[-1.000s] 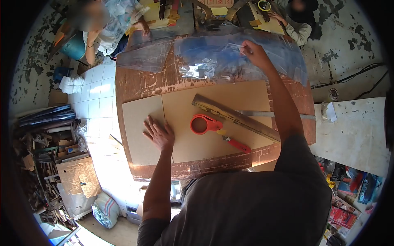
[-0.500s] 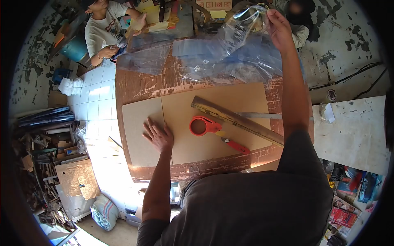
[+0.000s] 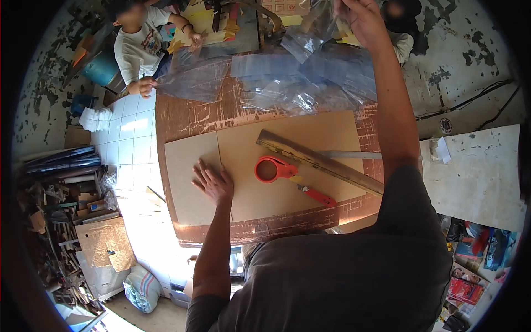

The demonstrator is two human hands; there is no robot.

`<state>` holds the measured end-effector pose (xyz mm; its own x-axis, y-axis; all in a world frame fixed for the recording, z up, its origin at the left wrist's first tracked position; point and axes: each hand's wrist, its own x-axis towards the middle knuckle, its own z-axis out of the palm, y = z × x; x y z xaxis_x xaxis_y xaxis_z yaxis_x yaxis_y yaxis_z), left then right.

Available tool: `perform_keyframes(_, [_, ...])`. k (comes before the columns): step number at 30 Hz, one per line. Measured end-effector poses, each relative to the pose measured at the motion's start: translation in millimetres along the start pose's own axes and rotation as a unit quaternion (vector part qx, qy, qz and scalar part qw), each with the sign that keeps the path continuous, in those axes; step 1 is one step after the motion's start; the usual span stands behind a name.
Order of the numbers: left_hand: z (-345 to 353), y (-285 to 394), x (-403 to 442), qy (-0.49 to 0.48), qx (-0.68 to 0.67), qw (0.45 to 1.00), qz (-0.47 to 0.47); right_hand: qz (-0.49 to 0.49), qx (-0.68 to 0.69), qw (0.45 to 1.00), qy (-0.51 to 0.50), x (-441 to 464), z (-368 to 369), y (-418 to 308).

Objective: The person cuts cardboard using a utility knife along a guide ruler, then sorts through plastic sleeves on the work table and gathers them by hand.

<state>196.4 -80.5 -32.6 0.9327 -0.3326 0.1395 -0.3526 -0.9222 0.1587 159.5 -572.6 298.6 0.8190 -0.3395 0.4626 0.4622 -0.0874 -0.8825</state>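
Left hand (image 3: 214,183): palm down on the brown board (image 3: 298,202), fingers slightly spread.
Right hand (image 3: 362,19): raised above the far side, fingers pinching clear plastic (image 3: 305,43).
Plastic sheets (image 3: 276,74): loosely overlapped on the far part of the worn surface (image 3: 193,119), beyond the board.
Long bar (image 3: 321,163): diagonal on the board, crossing a thin metal strip (image 3: 344,155).
Red ring-handled tool (image 3: 286,170): on the board, between left hand and bar.
Red cutter (image 3: 318,196): beside that tool, nearer the wearer.
Co-worker's hand (image 3: 142,87): at the corner of another clear sheet (image 3: 193,80).
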Motion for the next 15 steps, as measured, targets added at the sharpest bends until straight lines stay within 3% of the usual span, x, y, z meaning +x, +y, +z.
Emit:
perform_keyframes(4, [3.0,-1.6,0.1,0.010,0.003,1.000,0.004,-0.042,0.089,0.992,0.076,12.4,19.5,-11.8])
perform_keyframes(7, [3.1,-1.8,0.1,0.014,-0.002,1.000,0.003,-0.071,0.130,0.988,0.039,9.1,21.2,-22.7])
perform_keyframes(8, [2.6,-1.9,0.2,0.014,-0.002,1.000,0.000,-0.095,0.149,0.984,0.016,7.0,17.2,-24.8])
perform_keyframes(13, [-2.2,0.6,0.7,0.008,-0.031,0.999,-0.006,-0.064,0.155,0.980,0.108,-34.8,-45.6,17.3])
perform_keyframes(15, [-0.4,-0.8,0.7,0.013,-0.030,0.999,-0.007,0.031,-0.004,0.987,0.159,-64.5,-86.3,48.8])
